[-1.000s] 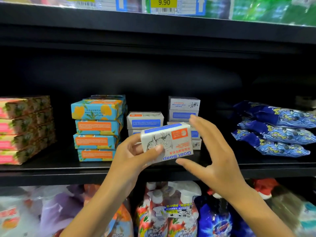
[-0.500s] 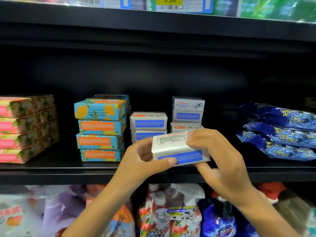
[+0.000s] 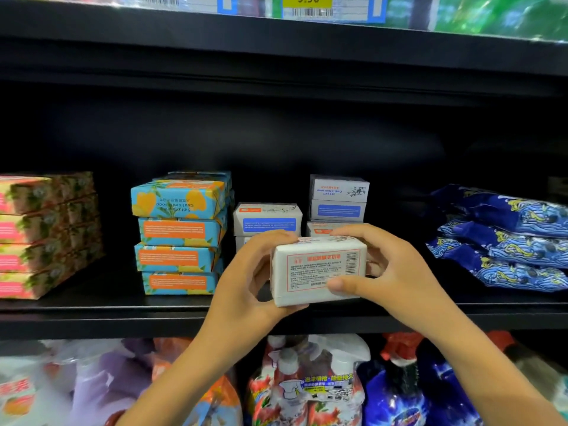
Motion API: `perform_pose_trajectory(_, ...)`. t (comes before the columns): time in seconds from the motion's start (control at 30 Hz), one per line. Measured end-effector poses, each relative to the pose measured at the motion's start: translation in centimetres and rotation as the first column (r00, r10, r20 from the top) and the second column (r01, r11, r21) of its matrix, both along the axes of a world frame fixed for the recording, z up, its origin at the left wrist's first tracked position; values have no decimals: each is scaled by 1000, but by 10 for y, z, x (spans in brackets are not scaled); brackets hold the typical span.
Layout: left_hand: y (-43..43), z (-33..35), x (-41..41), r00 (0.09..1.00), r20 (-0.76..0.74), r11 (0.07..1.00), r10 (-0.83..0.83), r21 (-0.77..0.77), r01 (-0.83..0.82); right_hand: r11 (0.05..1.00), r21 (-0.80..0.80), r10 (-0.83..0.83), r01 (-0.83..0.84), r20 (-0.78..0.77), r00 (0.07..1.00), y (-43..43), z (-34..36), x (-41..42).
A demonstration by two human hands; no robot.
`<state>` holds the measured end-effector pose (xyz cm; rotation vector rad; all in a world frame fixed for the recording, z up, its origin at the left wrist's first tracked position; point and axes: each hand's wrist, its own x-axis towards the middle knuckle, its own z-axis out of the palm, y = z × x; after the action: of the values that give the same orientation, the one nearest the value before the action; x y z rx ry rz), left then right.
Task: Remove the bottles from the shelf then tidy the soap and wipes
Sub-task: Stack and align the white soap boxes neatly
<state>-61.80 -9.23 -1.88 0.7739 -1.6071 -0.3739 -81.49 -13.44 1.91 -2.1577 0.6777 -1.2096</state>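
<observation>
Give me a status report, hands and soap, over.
Left hand and right hand grip soap box. Box held before the shelf edge, label side out. White stacks close behind; nothing between.

I hold a soap box point(image 3: 318, 270) between my left hand point(image 3: 246, 281) and right hand point(image 3: 396, 272) at centre frame, before two short box stacks point(image 3: 267, 219) on the shelf point(image 3: 92, 318). A taller stack point(image 3: 181, 232) stands left of them, wipes packs point(image 3: 504, 238) lie at right, spray bottles point(image 3: 319, 382) sit below the shelf

I get bright light on the soap box point(image 3: 319, 272), while the back of the shelf point(image 3: 92, 315) is near black. The price strip point(image 3: 307, 4) above smears with blur; the lower bottles point(image 3: 307, 388) look soft, perhaps out of focus. Edges bow.
</observation>
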Motion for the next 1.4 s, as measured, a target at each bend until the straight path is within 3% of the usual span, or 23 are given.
perform_pose_trajectory(0.1,-1,-2,3,1000,2,999,8,32,-8,998,-68,-10,18,113,994,7,-3,3)
perform_pose_trajectory(0.27,9,5,-2,989,-132,959,-64,268,98,866,-471,-110,169,150,983,9,-13,10)
perform_pose_trajectory(0.4,12,9,-8,970,-192,952,-148,240,192,780,-610,-87,142,119,989,5,-17,12)
perform_pose_trajectory(0.47,14,9,-8,974,-179,965,-141,195,175,785,-609,-102,111,49,994,4,-17,9)
perform_pose_trajectory(0.57,16,9,-4,985,-114,980,-127,139,142,871,-489,-89,48,-62,994,4,-15,0)
perform_pose_trajectory(0.67,13,6,0,990,-46,984,-136,112,140,934,-357,-39,14,-61,997,6,-14,-4)
perform_pose_trajectory(0.8,8,-1,3,986,-81,981,-148,113,156,895,-436,-117,93,-27,993,7,-17,1)
perform_pose_trajectory(0.93,1,-18,14,980,5,975,198,105,-197,867,-442,-205,229,101,973,3,-13,11)
perform_pose_trajectory(1.0,-4,-30,20,897,232,923,377,-10,-385,881,-379,-239,283,158,958,-4,-1,19)
perform_pose_trajectory(1.07,-10,-38,22,788,409,886,460,-146,-441,882,-350,-272,315,166,948,-15,15,31)
perform_pose_trajectory(1.13,-13,-42,21,753,460,878,471,-163,-450,899,-309,-285,310,122,951,-27,30,46)
perform_pose_trajectory(1.27,-14,-42,22,768,455,885,451,-119,-449,923,-238,-321,303,-40,946,-50,48,72)
perform_pose_trajectory(1.4,-14,-40,24,788,451,895,419,-59,-443,920,-276,-327,280,-145,934,-65,50,81)
